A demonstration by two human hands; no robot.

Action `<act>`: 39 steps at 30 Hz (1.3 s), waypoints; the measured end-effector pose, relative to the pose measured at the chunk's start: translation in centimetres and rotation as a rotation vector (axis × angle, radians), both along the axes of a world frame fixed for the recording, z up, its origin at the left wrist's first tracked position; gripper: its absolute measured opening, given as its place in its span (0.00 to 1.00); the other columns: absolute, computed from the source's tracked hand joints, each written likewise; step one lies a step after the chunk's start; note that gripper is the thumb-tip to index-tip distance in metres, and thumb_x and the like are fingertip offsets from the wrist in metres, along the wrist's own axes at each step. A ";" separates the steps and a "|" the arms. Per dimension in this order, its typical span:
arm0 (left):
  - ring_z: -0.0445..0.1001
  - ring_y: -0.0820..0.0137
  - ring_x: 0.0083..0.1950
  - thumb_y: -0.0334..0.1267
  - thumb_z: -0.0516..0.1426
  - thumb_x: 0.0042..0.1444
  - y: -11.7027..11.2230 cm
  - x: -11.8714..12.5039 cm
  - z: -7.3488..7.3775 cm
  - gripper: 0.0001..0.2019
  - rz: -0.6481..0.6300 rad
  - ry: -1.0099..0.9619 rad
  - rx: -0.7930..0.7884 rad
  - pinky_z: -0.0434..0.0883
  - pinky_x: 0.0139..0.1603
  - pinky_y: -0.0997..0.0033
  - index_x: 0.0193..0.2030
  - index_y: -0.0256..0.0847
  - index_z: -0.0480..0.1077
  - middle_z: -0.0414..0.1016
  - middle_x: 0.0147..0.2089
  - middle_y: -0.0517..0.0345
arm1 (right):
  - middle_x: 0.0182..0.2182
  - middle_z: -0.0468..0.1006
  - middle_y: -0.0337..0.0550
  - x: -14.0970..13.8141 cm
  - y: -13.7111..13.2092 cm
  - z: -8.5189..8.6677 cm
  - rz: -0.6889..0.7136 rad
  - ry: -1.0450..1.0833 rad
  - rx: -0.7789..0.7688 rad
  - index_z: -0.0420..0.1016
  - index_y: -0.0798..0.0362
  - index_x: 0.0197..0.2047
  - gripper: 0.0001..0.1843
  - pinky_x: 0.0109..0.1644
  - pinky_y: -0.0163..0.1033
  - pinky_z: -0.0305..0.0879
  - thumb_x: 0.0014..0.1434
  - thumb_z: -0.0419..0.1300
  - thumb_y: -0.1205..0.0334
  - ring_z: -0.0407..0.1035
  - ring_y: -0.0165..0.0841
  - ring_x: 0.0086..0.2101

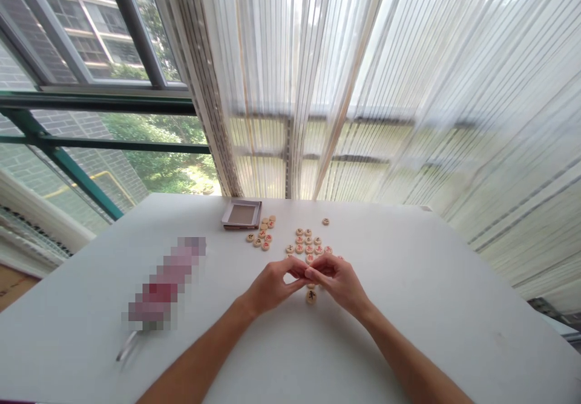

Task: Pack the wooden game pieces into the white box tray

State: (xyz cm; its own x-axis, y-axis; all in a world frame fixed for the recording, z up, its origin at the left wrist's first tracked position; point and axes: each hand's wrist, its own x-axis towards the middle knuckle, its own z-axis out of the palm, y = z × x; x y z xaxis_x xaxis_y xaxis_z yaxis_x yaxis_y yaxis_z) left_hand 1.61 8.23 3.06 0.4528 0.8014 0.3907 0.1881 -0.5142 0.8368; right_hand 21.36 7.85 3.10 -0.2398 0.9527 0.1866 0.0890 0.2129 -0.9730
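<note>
Meeting over the round pieces on the bench, left hand and right hand touch, fingers pinched together; I cannot tell whether they grasp anything.

White table, striped sheer curtains behind, daylight through a window at left

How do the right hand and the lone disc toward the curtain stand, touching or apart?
Apart: the head view shows white table between the right hand and the lone disc.
</note>
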 end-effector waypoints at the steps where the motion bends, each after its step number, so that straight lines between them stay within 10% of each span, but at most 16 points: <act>1: 0.80 0.68 0.41 0.38 0.62 0.60 0.0 0.0 0.0 0.08 -0.005 0.003 0.002 0.78 0.46 0.69 0.45 0.40 0.75 0.82 0.41 0.56 | 0.29 0.81 0.42 0.0 0.0 0.1 -0.009 -0.011 -0.004 0.77 0.52 0.34 0.13 0.35 0.36 0.74 0.57 0.68 0.51 0.78 0.35 0.31; 39: 0.80 0.67 0.37 0.45 0.63 0.59 1.3 -0.2 -0.8 0.16 -0.079 -0.275 -0.484 0.77 0.41 0.65 0.46 0.37 0.66 0.78 0.38 0.52 | 0.37 0.81 0.43 0.2 -0.1 0.7 0.090 -0.078 0.149 0.76 0.50 0.48 0.10 0.45 0.40 0.76 0.64 0.62 0.57 0.79 0.35 0.38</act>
